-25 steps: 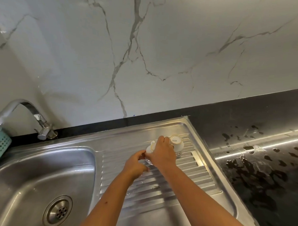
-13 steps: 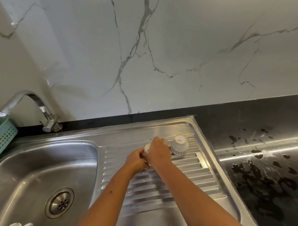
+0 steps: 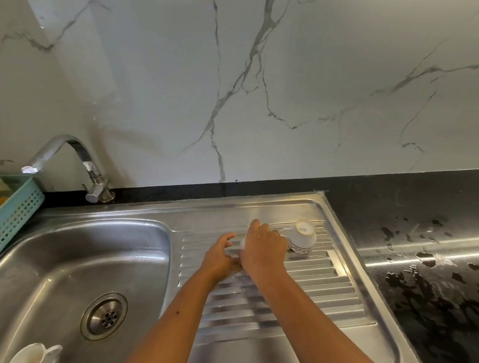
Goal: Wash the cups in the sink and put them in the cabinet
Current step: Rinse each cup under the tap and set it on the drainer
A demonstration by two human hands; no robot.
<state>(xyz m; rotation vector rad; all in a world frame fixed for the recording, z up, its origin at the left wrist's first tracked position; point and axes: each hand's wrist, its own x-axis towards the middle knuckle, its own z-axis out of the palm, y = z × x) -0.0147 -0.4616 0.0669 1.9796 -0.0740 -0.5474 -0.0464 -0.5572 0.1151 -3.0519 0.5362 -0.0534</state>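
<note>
Roughly centre, over the drainboard (image 3: 324,289): 2 hands, 1 cup betw. them. L hand (image 3: 220,256) cups the side of cup A (image 3: 242,243), fingers curled & slightly spread. R hand (image 3: 262,251) lies over its top, fingers curled down, close together. Cup A is mostly hidden; only a white sliver shows. Cup B (image 3: 301,237) stands upside-down on the ribs, just right of the R hand. Cup C (image 3: 34,355) sits in the sink basin (image 3: 65,256), bottom-left, cut by the frame edge. Cups seen: 3. Also 1 tap (image 3: 69,157), 1 drain (image 3: 104,316), 1 teal basket (image 3: 11,220) left of the basin, and wet patches on the black counter (image 3: 434,272).
</note>
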